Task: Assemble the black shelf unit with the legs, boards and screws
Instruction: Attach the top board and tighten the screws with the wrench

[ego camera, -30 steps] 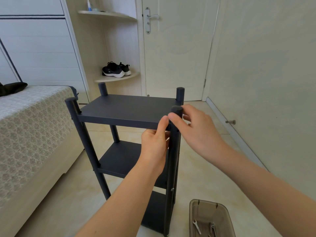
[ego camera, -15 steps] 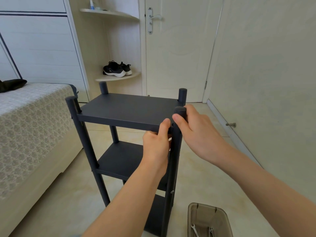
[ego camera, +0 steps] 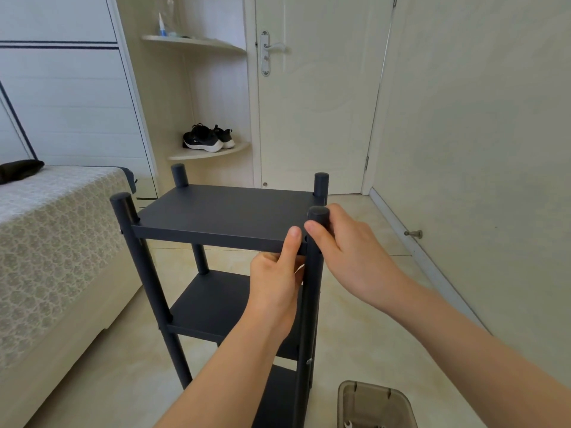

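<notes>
Clear bin (ego camera: 375, 406), lower right: spanners (ego camera: 348, 424) inside (screws not discernible); left hand (ego camera: 275, 282), centre: thumb on the front edge of the top board (ego camera: 222, 208), fingers curled beneath its near right corner; right hand (ego camera: 349, 251): wrapped round the near-right leg (ego camera: 312, 304), just under its cap; shelf unit (ego camera: 216, 304), centre, standing upright; step, by judgement: lining this corner up with the leg; next needs a screw driven while both parts are held flush.

Left hand (ego camera: 275, 285) fingers are tucked under the top board (ego camera: 225, 208), I can't see them. Right hand (ego camera: 352, 261) fingers go behind the front leg (ego camera: 310, 319). Bin (ego camera: 370, 386) and leg bottom are cut off by the lower edge.
</notes>
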### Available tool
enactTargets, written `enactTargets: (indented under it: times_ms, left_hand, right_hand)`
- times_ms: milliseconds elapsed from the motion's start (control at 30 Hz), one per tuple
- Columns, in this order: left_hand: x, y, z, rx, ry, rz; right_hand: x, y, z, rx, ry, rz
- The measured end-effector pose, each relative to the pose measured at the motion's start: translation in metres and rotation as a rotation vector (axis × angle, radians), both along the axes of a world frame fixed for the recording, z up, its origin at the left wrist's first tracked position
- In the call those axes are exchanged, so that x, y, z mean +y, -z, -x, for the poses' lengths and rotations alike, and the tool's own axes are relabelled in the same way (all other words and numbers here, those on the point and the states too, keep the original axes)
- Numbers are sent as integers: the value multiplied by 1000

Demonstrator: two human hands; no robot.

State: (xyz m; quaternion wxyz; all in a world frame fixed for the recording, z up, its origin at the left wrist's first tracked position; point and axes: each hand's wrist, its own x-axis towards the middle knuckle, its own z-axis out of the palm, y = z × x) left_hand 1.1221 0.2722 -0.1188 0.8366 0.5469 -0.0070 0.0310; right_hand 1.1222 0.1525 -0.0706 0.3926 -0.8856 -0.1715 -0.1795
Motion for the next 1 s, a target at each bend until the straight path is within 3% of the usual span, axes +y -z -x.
enactTargets:
  times_ms: [233, 433, 600, 800, 1000]
  left_hand:
    - [5, -1, -1, 2, 29, 2]
    - [19, -3, 1, -6, 180, 2]
    - [25, 3, 2, -46, 238, 4]
    - [17, 5, 8, -45, 221, 59]
    - [14, 6, 4, -32, 226, 112]
  right_hand:
    - [-15, 7, 1, 101, -88, -330]
    - [-38, 22, -1, 157, 25, -399]
    - [-73, 63, -3, 367, 111, -247]
    - [-103, 115, -8, 653, 109, 184]
    - [-107, 180, -13, 854, 128, 238]
